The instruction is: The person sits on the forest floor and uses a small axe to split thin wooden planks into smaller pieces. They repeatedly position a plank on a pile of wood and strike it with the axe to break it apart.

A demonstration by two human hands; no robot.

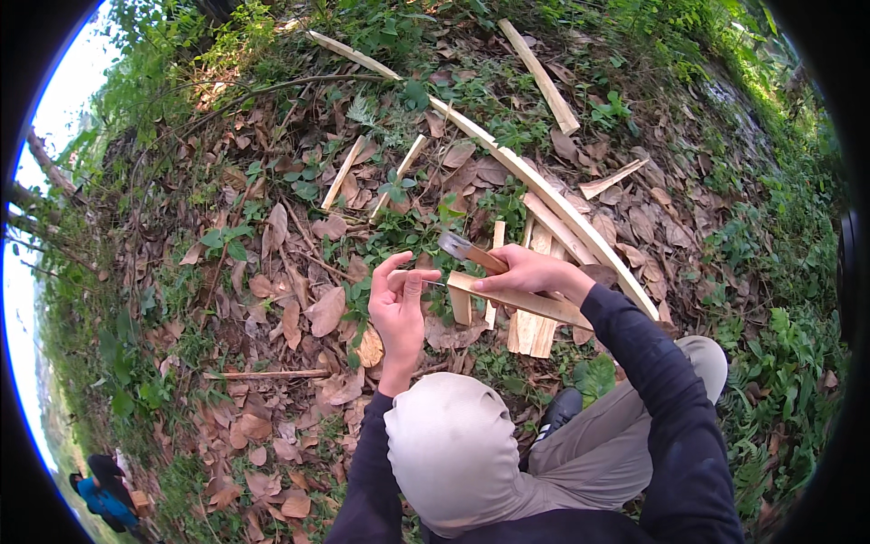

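The left hand (399, 308) (fingers curled) pinches while the right hand (535, 271) grips, pointing left.

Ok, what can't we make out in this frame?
All in the head view:
Nail-like piece at the left hand: too small to tell its exact shape.
Hammer: rear of handle hidden by the right hand.
Dark shoe: rear hidden by the trousers.
Person, lower left: too small for detail.
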